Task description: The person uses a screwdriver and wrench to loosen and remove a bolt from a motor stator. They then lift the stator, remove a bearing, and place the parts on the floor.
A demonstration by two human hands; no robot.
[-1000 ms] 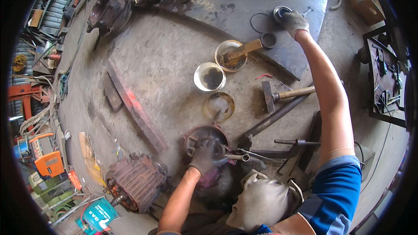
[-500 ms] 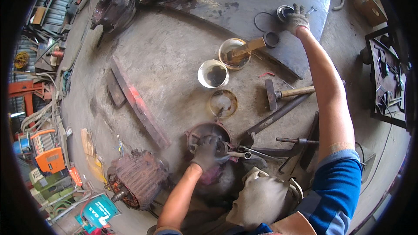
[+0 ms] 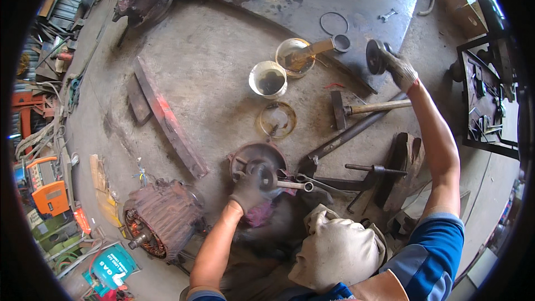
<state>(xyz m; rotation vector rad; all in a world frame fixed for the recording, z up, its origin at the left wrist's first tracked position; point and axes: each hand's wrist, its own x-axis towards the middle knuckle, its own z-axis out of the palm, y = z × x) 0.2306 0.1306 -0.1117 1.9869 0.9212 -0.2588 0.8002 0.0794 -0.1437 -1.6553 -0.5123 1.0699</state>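
My right hand (image 3: 400, 71), in a pale knit glove, grips a dark round flanged metal part (image 3: 376, 57) above the right edge of the steel plate (image 3: 312, 5). My left hand (image 3: 246, 190), in a dark glove, is closed on a round metal part with a centre hole (image 3: 267, 179). That hand is over the near side of a reddish-brown motor end cover (image 3: 237, 163) on the floor; its fingers partly hide the cover. Right beside the left hand lies a ring-ended wrench (image 3: 298, 185). A purple rag (image 3: 259, 213) is just below the hand.
Two tubs, one white (image 3: 254, 81) and one with a wooden paddle (image 3: 312, 50), stand ahead. A sledgehammer (image 3: 339, 110) and a steel bar (image 3: 345, 140) lie right. Left are a steel beam (image 3: 167, 117) and a motor body (image 3: 170, 214). A thin ring (image 3: 334, 14) lies on the plate.
My right hand has lifted the round flanged part off the steel plate and moved it nearer and slightly right. My left hand stays at the end cover with its round part.
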